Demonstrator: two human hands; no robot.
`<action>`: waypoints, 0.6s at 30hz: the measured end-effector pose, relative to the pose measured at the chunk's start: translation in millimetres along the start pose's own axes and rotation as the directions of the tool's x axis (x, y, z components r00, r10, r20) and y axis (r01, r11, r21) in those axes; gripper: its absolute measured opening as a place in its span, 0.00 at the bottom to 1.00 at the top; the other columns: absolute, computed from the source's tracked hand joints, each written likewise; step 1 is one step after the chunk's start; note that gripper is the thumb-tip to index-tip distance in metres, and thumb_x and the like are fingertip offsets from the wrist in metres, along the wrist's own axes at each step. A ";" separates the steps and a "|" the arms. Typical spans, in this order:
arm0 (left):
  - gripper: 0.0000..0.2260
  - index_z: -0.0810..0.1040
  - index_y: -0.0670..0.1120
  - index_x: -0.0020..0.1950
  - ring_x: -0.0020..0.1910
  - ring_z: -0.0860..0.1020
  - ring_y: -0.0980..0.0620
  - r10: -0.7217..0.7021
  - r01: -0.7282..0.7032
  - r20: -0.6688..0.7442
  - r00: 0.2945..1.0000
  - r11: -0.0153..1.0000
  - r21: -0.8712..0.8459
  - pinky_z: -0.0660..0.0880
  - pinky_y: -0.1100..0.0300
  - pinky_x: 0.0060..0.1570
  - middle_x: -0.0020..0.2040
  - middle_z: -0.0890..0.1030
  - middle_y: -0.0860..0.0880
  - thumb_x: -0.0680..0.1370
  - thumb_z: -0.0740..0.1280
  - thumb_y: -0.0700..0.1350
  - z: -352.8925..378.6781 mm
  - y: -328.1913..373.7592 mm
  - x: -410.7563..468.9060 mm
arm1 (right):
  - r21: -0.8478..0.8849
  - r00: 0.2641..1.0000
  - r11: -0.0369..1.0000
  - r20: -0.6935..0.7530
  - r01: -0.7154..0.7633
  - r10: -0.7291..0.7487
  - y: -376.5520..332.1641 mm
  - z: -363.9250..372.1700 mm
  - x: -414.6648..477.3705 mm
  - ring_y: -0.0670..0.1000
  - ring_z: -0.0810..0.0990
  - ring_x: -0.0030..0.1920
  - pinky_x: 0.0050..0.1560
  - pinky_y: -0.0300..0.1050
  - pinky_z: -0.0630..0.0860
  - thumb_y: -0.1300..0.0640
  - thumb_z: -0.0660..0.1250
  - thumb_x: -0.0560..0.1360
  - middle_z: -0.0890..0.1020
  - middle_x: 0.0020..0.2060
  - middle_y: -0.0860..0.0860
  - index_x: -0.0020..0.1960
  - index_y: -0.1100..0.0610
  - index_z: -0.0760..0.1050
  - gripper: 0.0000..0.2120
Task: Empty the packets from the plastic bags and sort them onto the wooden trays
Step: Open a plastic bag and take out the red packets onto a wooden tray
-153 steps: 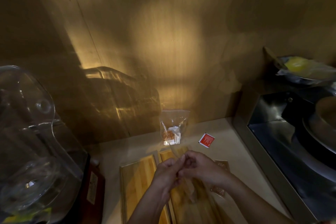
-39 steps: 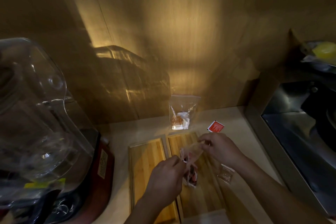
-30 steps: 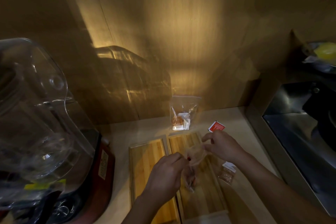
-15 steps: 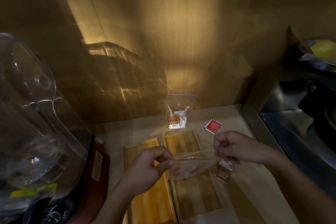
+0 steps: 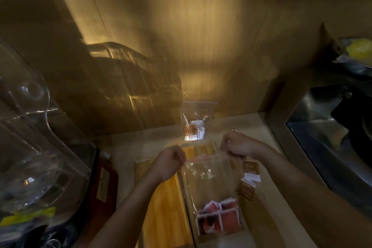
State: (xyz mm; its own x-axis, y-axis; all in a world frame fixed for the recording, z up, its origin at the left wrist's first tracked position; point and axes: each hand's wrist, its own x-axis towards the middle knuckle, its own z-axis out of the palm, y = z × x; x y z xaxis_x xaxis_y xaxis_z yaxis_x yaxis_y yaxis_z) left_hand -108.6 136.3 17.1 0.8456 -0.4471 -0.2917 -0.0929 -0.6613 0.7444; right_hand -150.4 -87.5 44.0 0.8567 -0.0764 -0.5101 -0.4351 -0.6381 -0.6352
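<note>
Head cam: both hands pinch the top edge of a clear plastic bag (image 5: 209,183), left hand (image 5: 168,164) closed on the left corner, right hand (image 5: 238,145) closed on the right corner, edge stretched taut betw. them. Bag hangs down over the right wooden tray (image 5: 201,150); red-and-white packets (image 5: 218,217) sit bunched at its bottom, low over the tray's near end. Left wooden tray (image 5: 165,207) lies alongside, touching or nearly so, bare wood showing. Just right of the bag, on the counter (image 5: 124,153), brown packets (image 5: 250,167) and a white one (image 5: 251,178) lie loose, off the trays. Further back, a 2nd plastic bag (image 5: 196,121) w/ brown and white packets leans on the wooden wall. Small red bit behind the right hand, prob. another packet, mostly hidden. Far left: clear blender jar (image 5: 30,127). Far right: steel sink (image 5: 322,127).
</note>
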 end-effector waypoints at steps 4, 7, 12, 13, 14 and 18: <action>0.20 0.66 0.46 0.68 0.57 0.78 0.45 -0.080 0.119 -0.464 0.882 0.991 0.054 0.77 0.49 0.53 0.61 0.77 0.44 0.76 0.65 0.44 10.1 0.4 -0.6 | 0.210 0.909 0.974 -0.416 0.087 0.008 15.8 10.4 18.1 0.52 0.76 0.34 0.36 0.49 0.74 0.57 0.62 0.75 0.78 0.37 0.55 0.48 0.60 0.73 0.06; 0.21 0.64 0.47 0.69 0.58 0.77 0.45 -0.136 0.134 -0.473 0.871 0.990 -0.037 0.77 0.49 0.53 0.63 0.76 0.45 0.77 0.64 0.48 18.6 -5.6 -6.8 | 0.204 0.898 0.977 -0.439 0.062 0.035 44.1 24.0 22.9 0.56 0.77 0.41 0.46 0.54 0.76 0.57 0.64 0.74 0.79 0.41 0.57 0.49 0.58 0.73 0.06; 0.22 0.65 0.46 0.67 0.51 0.79 0.46 -0.253 0.239 -0.349 0.902 0.967 -0.084 0.78 0.50 0.49 0.58 0.78 0.44 0.77 0.63 0.55 54.7 -26.4 -27.8 | 0.197 0.912 0.980 -0.397 -0.020 0.099 79.0 59.2 6.8 0.53 0.76 0.37 0.46 0.49 0.73 0.58 0.65 0.73 0.76 0.32 0.50 0.43 0.54 0.72 0.02; 0.22 0.65 0.46 0.66 0.48 0.79 0.49 -0.264 0.249 -0.321 0.909 0.964 -0.089 0.78 0.52 0.46 0.56 0.78 0.45 0.77 0.62 0.56 63.4 -30.0 -32.7 | 0.194 0.918 0.981 -0.385 -0.022 0.097 83.6 67.5 1.5 0.52 0.75 0.36 0.45 0.49 0.73 0.60 0.65 0.73 0.75 0.30 0.47 0.41 0.54 0.72 0.03; 0.21 0.66 0.47 0.65 0.44 0.79 0.52 -0.284 0.272 -0.279 0.917 0.959 -0.083 0.78 0.53 0.44 0.53 0.79 0.47 0.76 0.62 0.56 71.8 -32.1 -37.8 | 0.184 0.924 0.982 -0.370 -0.030 0.098 89.4 76.6 -2.9 0.51 0.76 0.36 0.45 0.50 0.73 0.60 0.65 0.73 0.75 0.30 0.46 0.40 0.54 0.72 0.05; 0.21 0.67 0.48 0.56 0.49 0.80 0.48 -0.332 0.336 -0.078 0.940 0.941 0.037 0.76 0.55 0.44 0.54 0.80 0.48 0.73 0.65 0.61 100.9 -42.5 -51.9 | 0.155 0.964 0.982 -0.227 -0.108 0.142 108.6 105.8 -18.6 0.52 0.80 0.42 0.47 0.52 0.75 0.54 0.64 0.74 0.81 0.38 0.51 0.38 0.50 0.72 0.06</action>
State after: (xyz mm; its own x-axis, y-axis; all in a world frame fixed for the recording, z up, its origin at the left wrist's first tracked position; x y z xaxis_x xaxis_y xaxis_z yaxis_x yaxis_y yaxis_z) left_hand -201.6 126.8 -60.1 0.8667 -0.1536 -0.4746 0.1771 -0.7946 0.5807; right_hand -242.9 -74.3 -76.9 0.8266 -0.3379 -0.4500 -0.5628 -0.4994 -0.6587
